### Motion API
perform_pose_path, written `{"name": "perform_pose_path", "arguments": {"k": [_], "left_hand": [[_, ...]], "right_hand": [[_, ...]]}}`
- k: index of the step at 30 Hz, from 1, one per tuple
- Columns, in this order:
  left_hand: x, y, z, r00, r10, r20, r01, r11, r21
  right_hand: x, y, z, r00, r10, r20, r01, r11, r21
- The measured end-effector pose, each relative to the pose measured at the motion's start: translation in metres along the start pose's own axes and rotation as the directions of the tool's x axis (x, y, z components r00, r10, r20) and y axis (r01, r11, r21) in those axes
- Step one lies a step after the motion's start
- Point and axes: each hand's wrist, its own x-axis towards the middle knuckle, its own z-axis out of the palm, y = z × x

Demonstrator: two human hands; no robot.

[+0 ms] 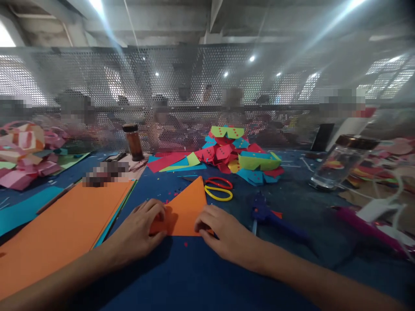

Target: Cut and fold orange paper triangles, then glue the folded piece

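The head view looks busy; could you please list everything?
Folded paper: one, orange, between hands.
Scissor loops: two, red and yellow, beyond.
Stacked sheets: several, orange uppermost, left.
Sheet: one, turquoise, far left.
Paper cutouts: many, multicoloured, centre back.
Paper pieces: many, mostly pink, both edges.
Bottles: two, brown left, clear right.
Glue guns: two, blue and magenta, right.
Table: one, dark blue, beneath.
Screen: one, grey, behind.
Ceiling: one, grey, above.
People: several, blurred, behind screen.
Left hand, right hand: one each, bare, on folded paper.
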Motion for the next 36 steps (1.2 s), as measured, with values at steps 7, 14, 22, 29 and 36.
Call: {"name": "perform_pose_path", "arguments": {"k": [7,14,22,29,36], "left_hand": [[-0.005,-0.006,-0.002,0.999,-0.019,0.047,0.023,0.997,-0.07],[-0.013,-0.025,0.001,0.998,-0.054,0.012,0.055,0.994,-0.098],[-0.017,-0.03,-0.004,0.996,-0.082,0.019,0.084,0.99,-0.114],[-0.021,-0.035,-0.006,0.992,-0.127,0.026,0.129,0.98,-0.149],[-0.027,-0.041,-0.008,0.984,-0.172,0.039,0.176,0.971,-0.162]], "right_hand": [[-0.003,-0.004,-0.002,1.0,-0.028,0.011,0.029,0.998,-0.061],[-0.004,0.0,0.0,0.999,-0.047,0.001,0.047,0.998,-0.047],[-0.003,0.001,-0.001,0.999,-0.038,0.004,0.038,0.999,-0.032],[-0.002,0.0,-0.002,1.0,-0.021,0.017,0.021,0.999,-0.032],[-0.003,-0.003,-0.004,1.0,-0.021,0.018,0.021,0.999,-0.034]]}}
